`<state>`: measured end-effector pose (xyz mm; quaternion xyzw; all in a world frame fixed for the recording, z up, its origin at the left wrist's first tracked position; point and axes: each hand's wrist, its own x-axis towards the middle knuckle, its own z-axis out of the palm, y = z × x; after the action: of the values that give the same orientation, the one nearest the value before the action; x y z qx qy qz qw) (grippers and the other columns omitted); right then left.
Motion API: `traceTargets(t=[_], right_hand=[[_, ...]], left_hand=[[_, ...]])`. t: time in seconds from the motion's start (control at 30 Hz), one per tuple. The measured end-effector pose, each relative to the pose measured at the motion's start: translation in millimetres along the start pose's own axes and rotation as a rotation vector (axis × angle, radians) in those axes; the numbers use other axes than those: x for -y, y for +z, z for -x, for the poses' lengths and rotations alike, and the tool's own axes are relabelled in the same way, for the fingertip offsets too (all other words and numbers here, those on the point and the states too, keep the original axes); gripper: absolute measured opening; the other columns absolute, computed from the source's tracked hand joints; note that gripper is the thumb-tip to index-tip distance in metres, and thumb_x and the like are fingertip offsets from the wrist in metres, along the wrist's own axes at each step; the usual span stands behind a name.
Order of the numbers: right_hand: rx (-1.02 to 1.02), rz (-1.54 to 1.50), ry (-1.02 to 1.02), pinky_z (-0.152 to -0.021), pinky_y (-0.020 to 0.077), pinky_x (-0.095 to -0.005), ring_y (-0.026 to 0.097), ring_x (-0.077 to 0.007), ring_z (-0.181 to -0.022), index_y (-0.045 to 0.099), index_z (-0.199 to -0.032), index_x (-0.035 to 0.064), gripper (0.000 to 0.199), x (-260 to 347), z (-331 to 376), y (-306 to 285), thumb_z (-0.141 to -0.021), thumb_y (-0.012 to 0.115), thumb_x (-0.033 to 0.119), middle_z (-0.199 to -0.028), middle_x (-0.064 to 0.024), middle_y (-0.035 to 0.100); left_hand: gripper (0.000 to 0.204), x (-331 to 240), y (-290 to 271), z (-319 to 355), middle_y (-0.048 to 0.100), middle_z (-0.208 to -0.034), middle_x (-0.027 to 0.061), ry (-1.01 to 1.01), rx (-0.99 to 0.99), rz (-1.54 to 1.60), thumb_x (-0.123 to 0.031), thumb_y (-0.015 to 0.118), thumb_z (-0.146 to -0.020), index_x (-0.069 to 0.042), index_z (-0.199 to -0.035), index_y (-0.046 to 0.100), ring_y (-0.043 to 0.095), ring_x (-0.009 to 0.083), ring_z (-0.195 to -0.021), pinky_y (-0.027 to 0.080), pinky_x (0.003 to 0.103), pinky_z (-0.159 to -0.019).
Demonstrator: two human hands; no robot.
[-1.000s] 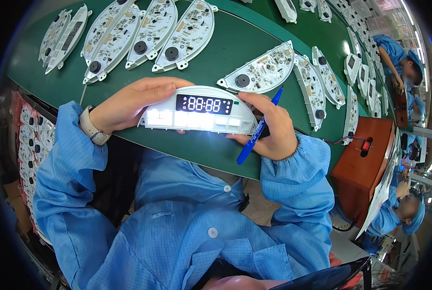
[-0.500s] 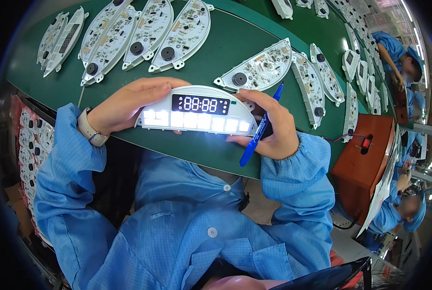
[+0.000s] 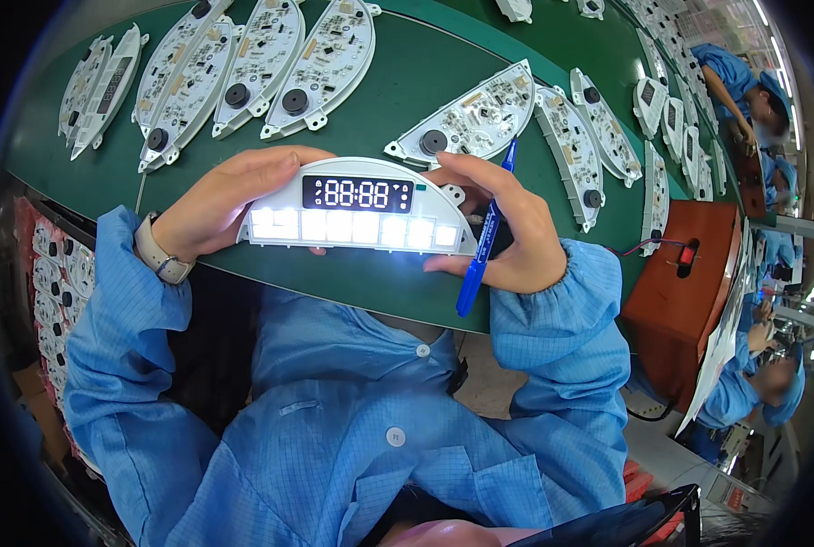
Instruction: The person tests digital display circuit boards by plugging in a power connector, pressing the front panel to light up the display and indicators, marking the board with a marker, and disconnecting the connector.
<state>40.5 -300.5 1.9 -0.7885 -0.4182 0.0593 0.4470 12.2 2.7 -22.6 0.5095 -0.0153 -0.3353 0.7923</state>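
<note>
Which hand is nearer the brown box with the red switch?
Right. The right hand, at the right end of the lit panel, is left of the brown box; the left hand is farther left, at the other end.

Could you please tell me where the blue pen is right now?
In the head view, right of centre, the blue pen is held aslant in the right hand, beside the right end of the lit display panel.
</note>
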Motion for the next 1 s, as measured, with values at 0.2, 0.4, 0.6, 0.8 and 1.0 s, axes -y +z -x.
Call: traceTargets(t=[0.2,0.4,0.6,0.8,1.0], right_hand=[[0.006,-0.001,0.012,-0.075,0.0494,-0.0279,0.063,-0.0213,-0.093,0.043,-0.133,0.0023,0.09,-0.8,0.0,-0.3,-0.058,0.09,0.02,-0.115,-0.0138,0.064],[-0.001,-0.023,0.013,-0.074,0.0497,-0.0278,0.063,-0.0213,-0.093,0.043,-0.133,0.0026,0.089,-1.3,0.5,-0.5,-0.059,0.09,0.019,-0.115,-0.0136,0.064],[-0.004,-0.027,0.01,-0.074,0.0498,-0.0276,0.063,-0.0207,-0.092,0.043,-0.133,0.0029,0.089,-1.3,-0.5,1.3,-0.059,0.09,0.018,-0.114,-0.0134,0.064],[-0.003,-0.026,0.012,-0.073,0.0499,-0.0274,0.063,-0.0202,-0.091,0.044,-0.133,0.0025,0.088,-0.5,-1.0,0.3,-0.059,0.09,0.018,-0.114,-0.0133,0.064],[0.005,-0.066,0.045,-0.074,0.0515,-0.0275,0.064,-0.0208,-0.094,0.043,-0.133,0.0019,0.088,0.1,0.1,1.1,-0.06,0.089,0.016,-0.115,-0.0151,0.063]], left_hand=[[0.045,0.7,-0.8,0.3,0.058,-0.119,0.0153,-0.01,0.008,0.027,-0.027,0.043,-0.1,0.006,-0.13,0.044,0.062,0.0195,-0.102,0.055,0.034,-0.084],[0.046,-4.1,3.5,-0.3,0.059,-0.118,0.016,-0.03,0.025,0.014,-0.028,0.042,-0.1,0.006,-0.131,0.043,0.063,0.0212,-0.101,0.055,0.035,-0.085],[0.046,-5.0,4.1,0.9,0.059,-0.118,0.0159,-0.023,0.035,0.014,-0.028,0.042,-0.1,0.006,-0.131,0.043,0.063,0.0202,-0.102,0.055,0.034,-0.086],[0.045,-4.9,4.5,0.5,0.059,-0.118,0.0158,-0.025,0.03,0.015,-0.027,0.042,-0.1,0.006,-0.131,0.044,0.063,0.0199,-0.101,0.055,0.034,-0.085],[0.044,-4.8,5.9,1.9,0.059,-0.117,0.0156,-0.051,-0.007,0.048,-0.027,0.041,-0.1,0.006,-0.13,0.044,0.064,0.0201,-0.099,0.057,0.033,-0.082]])
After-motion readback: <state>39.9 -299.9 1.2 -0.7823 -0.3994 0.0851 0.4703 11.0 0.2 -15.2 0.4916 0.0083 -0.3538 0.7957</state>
